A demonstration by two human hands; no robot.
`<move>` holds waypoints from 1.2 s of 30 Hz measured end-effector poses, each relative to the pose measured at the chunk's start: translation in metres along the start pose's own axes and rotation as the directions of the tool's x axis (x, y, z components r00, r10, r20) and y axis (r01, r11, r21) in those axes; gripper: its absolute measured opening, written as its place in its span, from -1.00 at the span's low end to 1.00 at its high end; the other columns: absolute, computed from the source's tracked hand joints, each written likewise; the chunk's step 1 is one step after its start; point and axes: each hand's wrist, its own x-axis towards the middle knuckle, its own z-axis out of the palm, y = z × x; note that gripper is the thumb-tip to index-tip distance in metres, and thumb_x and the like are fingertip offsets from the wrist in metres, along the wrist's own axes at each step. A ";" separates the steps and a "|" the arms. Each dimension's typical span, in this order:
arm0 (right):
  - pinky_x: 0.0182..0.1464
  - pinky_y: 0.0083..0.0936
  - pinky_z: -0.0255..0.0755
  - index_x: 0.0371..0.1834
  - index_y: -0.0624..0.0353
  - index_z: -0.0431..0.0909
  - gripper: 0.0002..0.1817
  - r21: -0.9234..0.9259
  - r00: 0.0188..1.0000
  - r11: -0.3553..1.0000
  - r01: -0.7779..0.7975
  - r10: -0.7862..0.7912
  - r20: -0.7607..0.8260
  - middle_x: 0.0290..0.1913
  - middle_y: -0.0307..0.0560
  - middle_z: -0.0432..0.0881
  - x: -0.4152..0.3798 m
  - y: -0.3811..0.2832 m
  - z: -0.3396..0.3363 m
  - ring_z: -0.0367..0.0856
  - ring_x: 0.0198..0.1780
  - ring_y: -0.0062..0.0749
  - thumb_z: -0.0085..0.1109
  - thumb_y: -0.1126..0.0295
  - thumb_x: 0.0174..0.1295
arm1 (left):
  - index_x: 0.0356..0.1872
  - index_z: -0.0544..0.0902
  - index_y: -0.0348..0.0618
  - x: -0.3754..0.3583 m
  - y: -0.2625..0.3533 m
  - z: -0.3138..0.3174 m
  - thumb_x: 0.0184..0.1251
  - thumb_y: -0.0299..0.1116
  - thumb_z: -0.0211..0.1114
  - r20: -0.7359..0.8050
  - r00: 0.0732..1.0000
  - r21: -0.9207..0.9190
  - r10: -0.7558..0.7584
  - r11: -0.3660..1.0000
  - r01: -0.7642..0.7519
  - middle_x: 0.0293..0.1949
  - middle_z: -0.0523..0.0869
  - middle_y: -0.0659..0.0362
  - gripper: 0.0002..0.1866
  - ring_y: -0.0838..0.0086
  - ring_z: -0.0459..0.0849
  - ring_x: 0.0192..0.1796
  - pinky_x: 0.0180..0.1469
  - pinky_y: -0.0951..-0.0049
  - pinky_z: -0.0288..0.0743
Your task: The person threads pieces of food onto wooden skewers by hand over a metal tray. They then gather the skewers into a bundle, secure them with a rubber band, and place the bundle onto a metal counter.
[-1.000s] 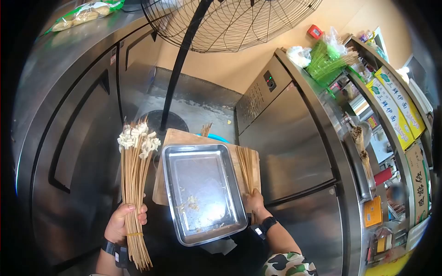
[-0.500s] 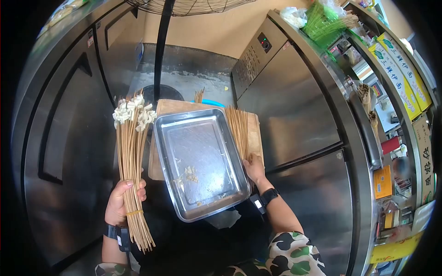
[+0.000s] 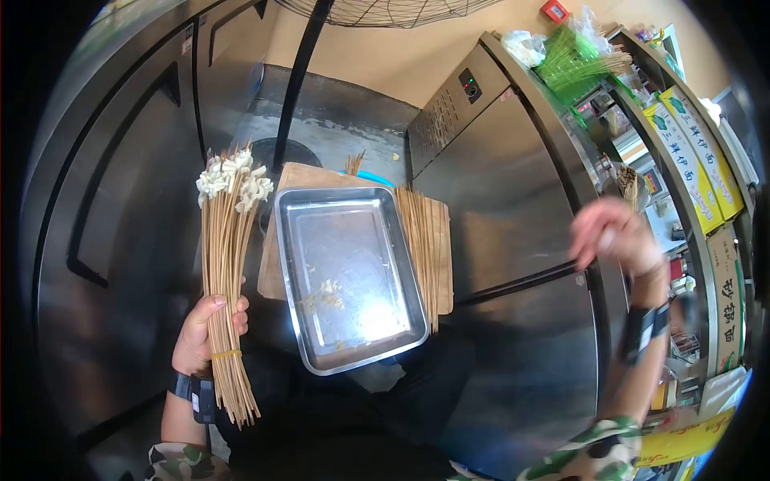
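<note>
My left hand (image 3: 200, 333) is wrapped around a thick bundle of bamboo skewers (image 3: 223, 268), held upright. White food pieces (image 3: 234, 178) are threaded on the skewers' top ends, and a rubber band (image 3: 226, 354) circles their lower part. To its right, a metal tray (image 3: 345, 279) with a few pale scraps rests on a wooden board (image 3: 301, 174). Bare bamboo skewers (image 3: 419, 252) lie on the board along the tray's right side. My right hand (image 3: 616, 236) is raised at the right, in front of the steel cabinet; its fingers are smeared by motion.
Steel cabinets (image 3: 497, 184) stand on both sides. A fan cage (image 3: 393, 10) hangs on a dark pole (image 3: 297, 88) at the top. Along the right counter are a green bag (image 3: 565, 60), yellow boxes (image 3: 690, 164) and a brown carton (image 3: 726, 297).
My right hand has left the bare skewers beside the tray and swung to the right and up. My left hand still holds the bundle in nearly the same place. The view has shifted slightly.
</note>
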 end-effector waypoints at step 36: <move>-0.10 -0.34 0.44 -0.30 0.15 0.50 -0.76 -0.802 0.973 0.582 0.135 -0.230 -0.004 -0.26 -0.06 0.54 0.152 0.204 0.344 0.52 -0.14 -0.19 0.12 0.54 -0.12 | 0.07 0.34 -0.22 0.011 -0.003 -0.017 0.16 -0.34 0.16 0.053 0.996 -0.048 -0.076 0.996 0.079 -0.32 0.49 0.12 -0.57 0.50 0.48 -0.39 -0.28 0.46 0.48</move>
